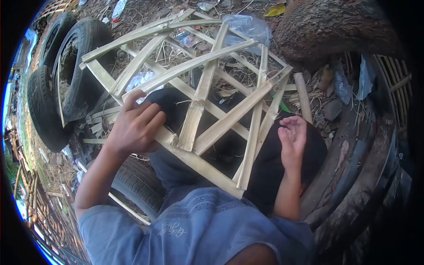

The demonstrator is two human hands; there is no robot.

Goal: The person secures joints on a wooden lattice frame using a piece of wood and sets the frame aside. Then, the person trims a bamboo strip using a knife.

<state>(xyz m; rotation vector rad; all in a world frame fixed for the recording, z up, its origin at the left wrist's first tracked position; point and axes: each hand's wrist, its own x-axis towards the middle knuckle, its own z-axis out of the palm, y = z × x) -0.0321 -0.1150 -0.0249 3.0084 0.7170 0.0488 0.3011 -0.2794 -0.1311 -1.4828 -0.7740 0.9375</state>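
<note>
A lattice frame of split bamboo strips (pixel 205 90) rests tilted across the lap, its strips crossing over and under each other. My left hand (pixel 138 123) is closed around the frame's near left edge, with part of that strip hidden under the fingers. To the right of the frame, my right hand (pixel 293 136) is raised with its fingers loosely curled and apart, and nothing shows in it. A wide bamboo strip (pixel 203 166) forms the edge nearest the body, and several strip ends meet it.
Old tyres (pixel 86 66) stand at the left, and another tyre (pixel 137 183) lies by the left knee. A thick tree trunk (pixel 335 28) is at the upper right. Plastic bags (pixel 254 28), dry leaves and bamboo scraps litter the ground. A short round stick (pixel 303 97) stands beyond the frame.
</note>
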